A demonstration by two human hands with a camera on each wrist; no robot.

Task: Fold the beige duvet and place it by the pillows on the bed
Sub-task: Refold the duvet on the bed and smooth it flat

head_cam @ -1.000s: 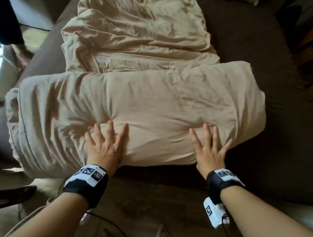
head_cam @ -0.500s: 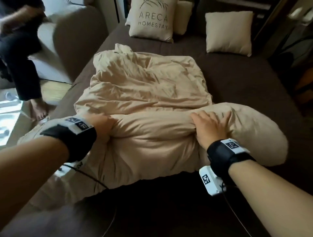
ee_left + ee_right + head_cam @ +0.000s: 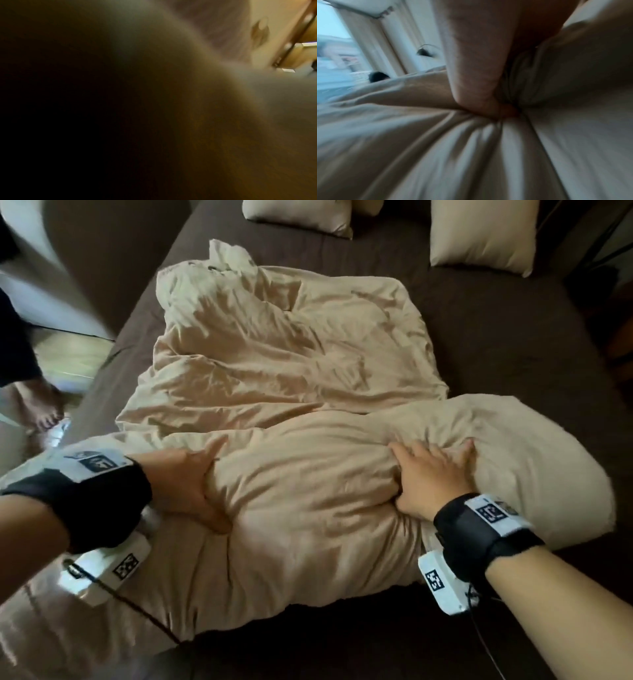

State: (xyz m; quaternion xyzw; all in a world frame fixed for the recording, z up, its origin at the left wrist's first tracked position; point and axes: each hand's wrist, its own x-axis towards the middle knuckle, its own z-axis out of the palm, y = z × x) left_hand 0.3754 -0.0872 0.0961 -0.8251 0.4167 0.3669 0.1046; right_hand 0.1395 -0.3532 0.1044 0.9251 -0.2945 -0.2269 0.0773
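The beige duvet (image 3: 291,364) lies crumpled on the dark brown bed (image 3: 513,354), and its near part is doubled into a thick roll. My left hand (image 3: 191,484) grips the roll's left part, thumb on top and fingers dug in below. My right hand (image 3: 431,474) clutches the right part, fingers sunk into the fabric. In the right wrist view my thumb (image 3: 479,81) pinches bunched duvet (image 3: 419,148). Two beige pillows (image 3: 301,213) (image 3: 483,234) stand at the bed's far end. The left wrist view is dark and blurred.
Another person's bare foot (image 3: 41,405) stands on the wooden floor left of the bed, beside a grey sofa arm (image 3: 102,251). Dark furniture (image 3: 609,302) lines the right side. Bare brown sheet shows between duvet and pillows.
A second ago both hands lay flat on the folded roll. They have since curled into the fabric and hold it, and my view has lifted toward the pillows.
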